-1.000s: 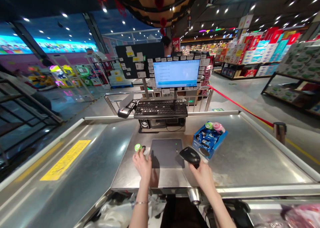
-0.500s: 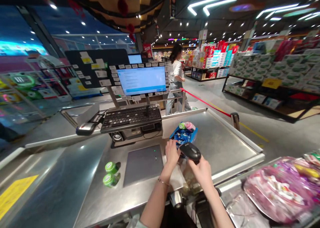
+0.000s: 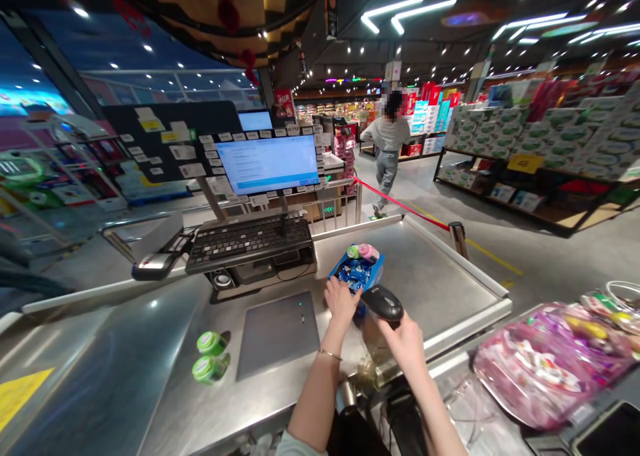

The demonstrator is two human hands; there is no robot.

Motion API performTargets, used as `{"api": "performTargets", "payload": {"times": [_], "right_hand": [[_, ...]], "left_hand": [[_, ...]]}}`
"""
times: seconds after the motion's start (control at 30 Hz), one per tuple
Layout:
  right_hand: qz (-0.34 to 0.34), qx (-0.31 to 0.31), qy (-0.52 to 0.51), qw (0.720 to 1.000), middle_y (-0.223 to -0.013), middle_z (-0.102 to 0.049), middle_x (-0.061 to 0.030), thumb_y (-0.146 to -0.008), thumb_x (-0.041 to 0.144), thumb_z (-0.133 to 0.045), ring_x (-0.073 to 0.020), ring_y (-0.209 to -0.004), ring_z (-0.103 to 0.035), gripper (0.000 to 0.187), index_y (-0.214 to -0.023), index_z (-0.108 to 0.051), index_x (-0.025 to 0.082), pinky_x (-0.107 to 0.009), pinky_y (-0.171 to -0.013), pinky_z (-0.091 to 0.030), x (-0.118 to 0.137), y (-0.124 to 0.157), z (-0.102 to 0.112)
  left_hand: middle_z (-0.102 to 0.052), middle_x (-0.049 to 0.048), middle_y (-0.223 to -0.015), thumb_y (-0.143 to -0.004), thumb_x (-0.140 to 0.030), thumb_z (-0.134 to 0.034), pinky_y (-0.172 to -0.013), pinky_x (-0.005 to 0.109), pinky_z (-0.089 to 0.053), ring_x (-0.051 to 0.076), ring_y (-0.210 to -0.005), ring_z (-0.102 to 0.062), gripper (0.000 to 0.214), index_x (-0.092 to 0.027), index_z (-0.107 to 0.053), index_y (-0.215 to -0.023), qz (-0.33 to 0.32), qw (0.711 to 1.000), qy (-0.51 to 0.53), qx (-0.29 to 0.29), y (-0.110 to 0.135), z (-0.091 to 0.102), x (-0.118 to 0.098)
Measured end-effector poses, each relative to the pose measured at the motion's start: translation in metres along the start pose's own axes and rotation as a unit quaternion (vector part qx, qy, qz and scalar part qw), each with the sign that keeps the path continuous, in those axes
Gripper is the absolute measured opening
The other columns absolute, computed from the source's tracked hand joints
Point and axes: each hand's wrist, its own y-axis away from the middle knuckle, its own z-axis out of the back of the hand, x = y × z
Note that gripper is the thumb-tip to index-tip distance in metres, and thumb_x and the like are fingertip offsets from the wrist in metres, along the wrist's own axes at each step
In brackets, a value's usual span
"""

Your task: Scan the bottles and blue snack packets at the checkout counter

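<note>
My right hand (image 3: 406,341) grips a black handheld barcode scanner (image 3: 383,303) above the steel checkout counter (image 3: 440,289). My left hand (image 3: 341,299) reaches into the near end of a blue box (image 3: 358,269) filled with small blue wrapped items. Its fingers are curled over the contents, and what they hold is hidden. A green and a pink container (image 3: 364,251) sit at the far end of that box. Two green-lidded containers (image 3: 207,356) lie on the counter to the left of a grey flat scanner pad (image 3: 277,333).
A keyboard (image 3: 249,239), a monitor (image 3: 267,163) and a card reader (image 3: 155,264) stand behind the pad. A pink plastic bag of goods (image 3: 545,363) lies at the right. A red barrier strap (image 3: 400,205) crosses the aisle, where a person (image 3: 387,146) walks away among stacked shelves.
My left hand left the green containers at the pad's left and moved right into the blue box. My view turned right. The person in the aisle walked farther away.
</note>
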Motion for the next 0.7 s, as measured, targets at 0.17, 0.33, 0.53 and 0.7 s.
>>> {"api": "performTargets", "payload": {"times": [0.17,0.33,0.53,0.7], "right_hand": [[-0.009,0.005,-0.007,1.000,-0.086,-0.072,-0.0108,-0.079,0.045,-0.048,-0.0262,-0.085,-0.068,0.041,-0.104,-0.063,0.016,-0.029,-0.068,-0.048,0.002,0.001,0.003],[-0.014,0.009,0.002,1.000,-0.087,-0.072,-0.0118,-0.079,0.044,-0.049,-0.0264,-0.084,-0.068,0.041,-0.104,-0.063,0.015,-0.030,-0.069,-0.048,0.006,0.003,0.006],[0.023,0.060,0.020,0.998,-0.076,-0.072,-0.0078,-0.080,0.043,-0.049,-0.0243,-0.073,-0.068,0.039,-0.107,-0.062,0.017,-0.027,-0.061,-0.045,0.018,0.012,0.001],[0.061,0.100,0.056,0.992,-0.079,-0.072,-0.0094,-0.083,0.039,-0.046,-0.0238,-0.072,-0.068,0.038,-0.109,-0.060,0.016,-0.025,-0.059,-0.041,0.035,0.021,-0.010]], "left_hand": [[-0.054,0.0105,-0.108,-0.075,-0.045,-0.062,-0.086,0.041,-0.041,0.028,-0.103,-0.049,0.038,-0.019,-0.062,-0.102,-0.021,0.992,0.096,-0.083,0.003,-0.010,0.009],[-0.056,0.0087,-0.118,-0.075,-0.033,-0.065,-0.095,0.044,-0.041,0.027,-0.111,-0.050,0.040,-0.023,-0.056,-0.113,-0.075,0.959,0.223,-0.159,0.015,-0.012,0.022],[-0.058,0.0080,-0.116,-0.072,-0.024,-0.067,-0.097,0.044,-0.043,0.024,-0.112,-0.053,0.045,-0.023,-0.053,-0.115,-0.087,0.927,0.305,-0.202,0.028,0.001,0.048],[-0.057,0.0081,-0.119,-0.075,-0.020,-0.063,-0.100,0.045,-0.042,0.023,-0.118,-0.050,0.041,-0.021,-0.052,-0.114,-0.108,0.922,0.301,-0.219,0.038,0.002,0.075]]}}
